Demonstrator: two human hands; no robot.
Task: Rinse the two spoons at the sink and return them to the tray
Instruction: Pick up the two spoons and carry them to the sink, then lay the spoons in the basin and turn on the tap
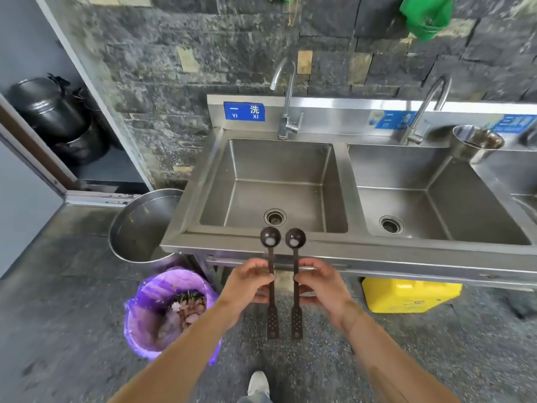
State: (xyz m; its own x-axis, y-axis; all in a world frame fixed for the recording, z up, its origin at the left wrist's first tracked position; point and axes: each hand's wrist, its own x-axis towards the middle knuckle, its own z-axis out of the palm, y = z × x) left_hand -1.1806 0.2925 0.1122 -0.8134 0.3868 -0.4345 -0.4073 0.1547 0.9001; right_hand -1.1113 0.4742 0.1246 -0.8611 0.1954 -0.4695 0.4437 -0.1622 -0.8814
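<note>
So far, judging by the dry basin and closed-looking tap (286, 94), no rinsing has begun — both spoons show a pale residue in their bowls, and no tray is in view. The left hand (250, 282) pinches the left spoon (270, 274) at mid-handle, fingers (263, 276) closed round it; the right hand (319, 282) grips the right spoon (295, 274) likewise. Both bowls sit upright just before the left sink (232, 170) — rinsing and the return remain.

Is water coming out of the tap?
No, the curved metal tap above the left steel sink basin shows no stream, and the basin looks dry.
</note>
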